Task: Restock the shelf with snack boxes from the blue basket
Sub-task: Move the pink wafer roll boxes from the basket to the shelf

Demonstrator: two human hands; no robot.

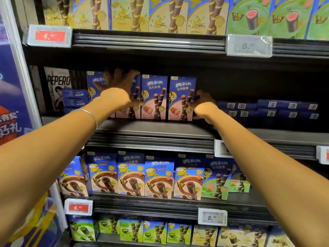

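Several upright blue-and-pink strawberry wafer-roll boxes stand in a row on the middle shelf [151,127]. My left hand [116,88] has its fingers spread flat against the fronts of the left boxes [92,81]. My right hand [203,104] curls its fingers round the right edge of the rightmost box [181,98]. Between the two hands stands another box [154,97], untouched. The blue basket is out of view.
Flat dark-blue boxes [267,109] lie stacked at the right of the same shelf, and a few more [74,97] lie at the left. Shelves above and below hold full rows of similar boxes. Price tags [249,45] jut from the shelf edges.
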